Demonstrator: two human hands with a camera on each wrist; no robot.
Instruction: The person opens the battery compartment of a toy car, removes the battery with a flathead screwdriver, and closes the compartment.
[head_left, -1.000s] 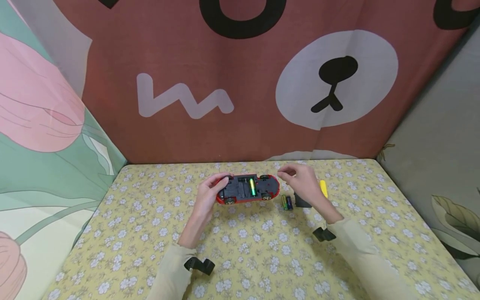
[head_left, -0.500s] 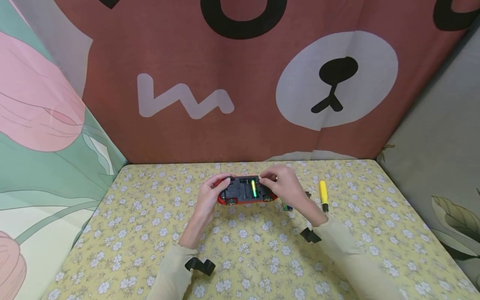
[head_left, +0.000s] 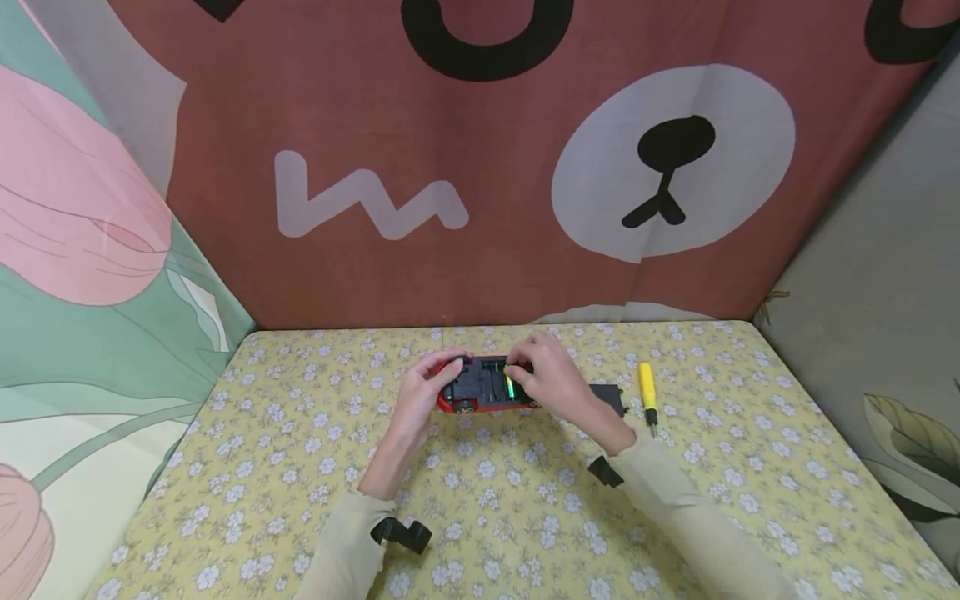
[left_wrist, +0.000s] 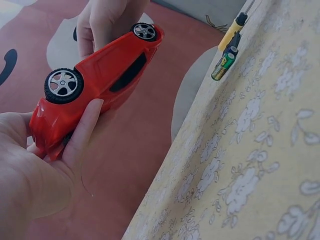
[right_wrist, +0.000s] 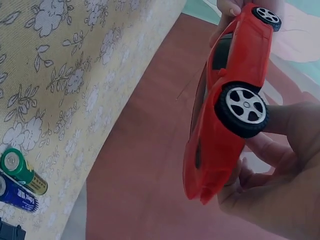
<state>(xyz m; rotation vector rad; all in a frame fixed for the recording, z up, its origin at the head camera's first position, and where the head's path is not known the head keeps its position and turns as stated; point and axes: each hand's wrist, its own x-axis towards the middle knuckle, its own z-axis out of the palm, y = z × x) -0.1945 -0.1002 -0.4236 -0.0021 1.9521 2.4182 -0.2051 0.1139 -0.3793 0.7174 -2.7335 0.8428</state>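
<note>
A red toy car is held underside up over the table, its dark battery compartment facing the head camera. My left hand grips its left end, thumb on the underside and a finger along the red body. One green battery lies in the right part of the compartment. My right hand reaches over the car's right end, with thumb and index fingertips pinched at that battery's upper end. In the right wrist view, the car hides those fingertips behind its wheel and side.
A yellow-handled screwdriver lies right of the hands, beside a dark flat cover. A green battery and a blue battery lie side by side on the flowered tablecloth. A bear-print cloth hangs behind the table.
My right hand has moved left from beyond the car's right end onto the battery in the compartment. The screwdriver is now uncovered in the head view. My left hand keeps its grip on the car.
</note>
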